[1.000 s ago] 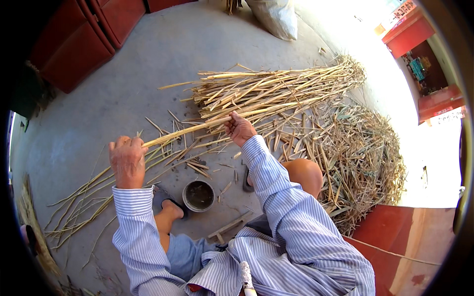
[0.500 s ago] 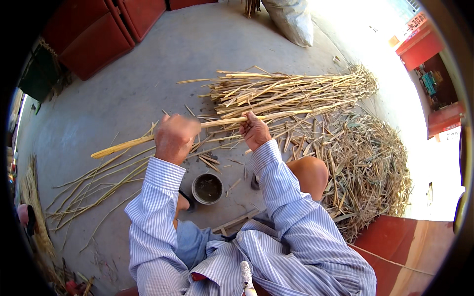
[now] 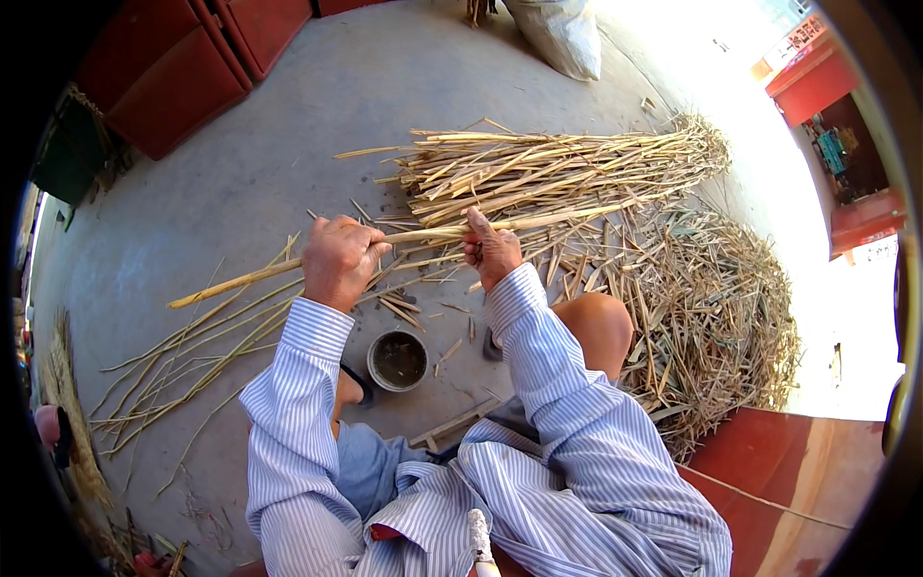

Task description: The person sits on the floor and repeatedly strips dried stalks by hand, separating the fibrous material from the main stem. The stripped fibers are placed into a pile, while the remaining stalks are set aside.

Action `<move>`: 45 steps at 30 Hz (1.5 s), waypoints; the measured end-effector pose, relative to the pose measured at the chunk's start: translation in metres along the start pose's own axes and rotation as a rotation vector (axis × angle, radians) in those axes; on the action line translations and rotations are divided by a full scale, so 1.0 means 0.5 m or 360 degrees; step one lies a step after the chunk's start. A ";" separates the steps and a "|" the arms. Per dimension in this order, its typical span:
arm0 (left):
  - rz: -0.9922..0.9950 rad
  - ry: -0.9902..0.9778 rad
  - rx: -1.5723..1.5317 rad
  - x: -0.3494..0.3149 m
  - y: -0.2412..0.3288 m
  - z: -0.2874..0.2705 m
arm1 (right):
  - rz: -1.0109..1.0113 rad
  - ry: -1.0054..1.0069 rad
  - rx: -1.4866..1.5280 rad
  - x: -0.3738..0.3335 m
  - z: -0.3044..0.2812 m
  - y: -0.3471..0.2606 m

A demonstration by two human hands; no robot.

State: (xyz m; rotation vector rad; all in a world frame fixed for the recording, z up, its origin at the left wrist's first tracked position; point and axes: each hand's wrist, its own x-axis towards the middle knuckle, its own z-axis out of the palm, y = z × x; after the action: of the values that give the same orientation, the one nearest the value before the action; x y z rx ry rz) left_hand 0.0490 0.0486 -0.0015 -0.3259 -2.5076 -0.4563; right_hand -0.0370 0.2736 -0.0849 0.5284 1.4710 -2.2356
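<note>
My left hand [image 3: 338, 258] is closed around a long pale reed stalk [image 3: 240, 281] that runs from the lower left up to the right. My right hand [image 3: 490, 248] grips the same stalk further along, thumb on top. Beyond the hands lies a bundle of straight stalks [image 3: 548, 168] on the grey concrete floor [image 3: 240, 163]. Stripped stalks [image 3: 183, 361] lie spread to my left. A small round dark bowl [image 3: 398, 360] stands on the floor between my knees.
A big heap of dry husks and scraps [image 3: 711, 308] lies to my right. Red cabinets [image 3: 183, 67] stand at the far left, a pale sack [image 3: 562, 34] at the top, a red ledge [image 3: 798, 471] at the lower right.
My left hand has slid along the stalk toward my right hand, from far out on the left to close beside it. The stalk's free end now sticks out left of that hand.
</note>
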 end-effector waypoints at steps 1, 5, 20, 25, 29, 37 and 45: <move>-0.0073 0.0041 -0.0086 0.001 0.000 -0.005 | -0.0022 -0.0009 -0.0013 -0.004 -0.002 -0.003; -0.1016 0.0476 -0.1066 0.039 -0.036 -0.045 | 0.0026 0.0039 0.0018 0.015 -0.018 0.007; -0.0567 -0.0610 -0.0141 -0.004 -0.040 -0.019 | 0.0289 -0.0218 0.0487 0.076 -0.036 0.088; -0.0868 -0.0512 -0.0214 -0.001 -0.008 -0.013 | 0.0307 -0.0467 0.0606 0.094 -0.047 0.086; -0.1068 -0.0102 -0.0370 -0.004 -0.044 0.002 | 0.0348 -0.0491 0.0615 0.096 -0.035 0.084; -0.1215 0.0357 -0.1319 0.042 -0.015 -0.012 | 0.0420 -0.0469 0.0588 0.098 -0.055 0.086; -0.0043 -0.0263 0.0526 0.022 0.024 -0.003 | 0.0437 -0.0593 0.0389 0.061 0.021 0.075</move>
State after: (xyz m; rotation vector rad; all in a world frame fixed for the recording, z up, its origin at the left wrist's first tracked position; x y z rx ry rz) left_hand 0.0450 0.0606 0.0088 -0.2063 -2.6940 -0.0202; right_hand -0.0441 0.2464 -0.1256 0.3365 0.8915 -2.1577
